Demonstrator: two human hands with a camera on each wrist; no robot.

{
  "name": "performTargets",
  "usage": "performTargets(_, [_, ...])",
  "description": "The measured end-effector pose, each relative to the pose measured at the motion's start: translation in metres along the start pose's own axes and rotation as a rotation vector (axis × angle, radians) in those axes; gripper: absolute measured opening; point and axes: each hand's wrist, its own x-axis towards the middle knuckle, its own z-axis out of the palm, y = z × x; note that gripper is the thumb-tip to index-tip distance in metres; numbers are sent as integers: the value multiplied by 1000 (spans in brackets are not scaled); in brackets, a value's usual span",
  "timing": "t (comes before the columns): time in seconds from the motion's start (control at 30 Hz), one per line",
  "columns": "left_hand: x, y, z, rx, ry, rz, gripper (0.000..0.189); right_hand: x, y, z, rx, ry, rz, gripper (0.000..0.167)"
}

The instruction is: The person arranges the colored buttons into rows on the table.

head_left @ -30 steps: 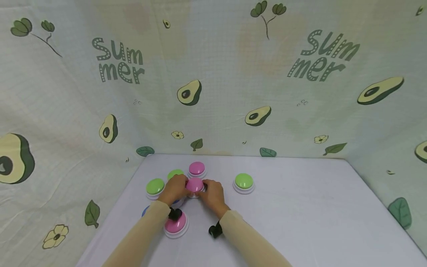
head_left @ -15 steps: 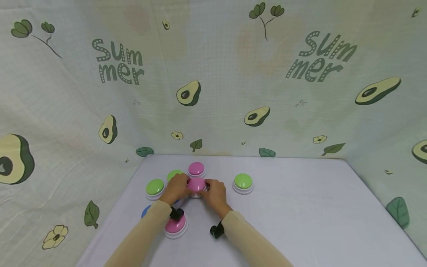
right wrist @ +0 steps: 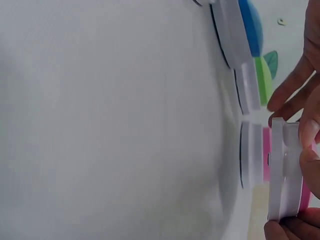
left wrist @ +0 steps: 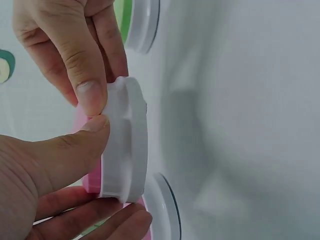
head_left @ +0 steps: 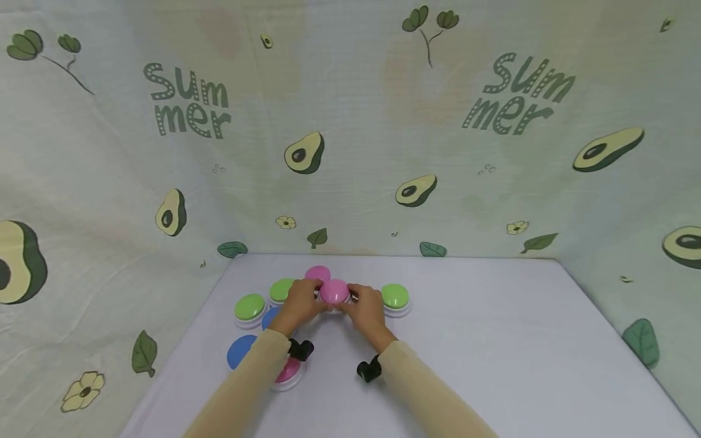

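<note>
A pink dome push button with a white base point(head_left: 334, 292) is held off the table between both hands. My left hand point(head_left: 300, 303) grips its left side, and my right hand point(head_left: 369, 309) grips the right. In the left wrist view, the thumbs meet along the white base point(left wrist: 125, 145), which is raised above the tabletop. The right wrist view also shows that base point(right wrist: 287, 170) apart from the surface. Just behind it stands another pink button point(head_left: 317, 274), partly hidden. To the right of my right hand is a green button point(head_left: 395, 295).
Left of the hands stand two green buttons point(head_left: 249, 306) and two blue buttons point(head_left: 241, 351), some partly covered by my left arm. Another pink button point(head_left: 288, 369) lies beneath that wrist. A printed cloth point(head_left: 350, 121) hangs behind the white table point(head_left: 493, 340).
The pink button has risen off the table and moved slightly right, with both hands carrying it. A blue button behind my left hand now shows more. The head view has shifted a little.
</note>
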Motion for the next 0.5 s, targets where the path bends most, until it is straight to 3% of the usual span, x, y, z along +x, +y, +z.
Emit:
performTargets(0.13, [3,9,8,-49,44,50,57,1,8,-13,16,18,-12,48])
performTargets(0.5, [9,36,33,-137,117,87,59,3,20,-47,-63,94,-25,52])
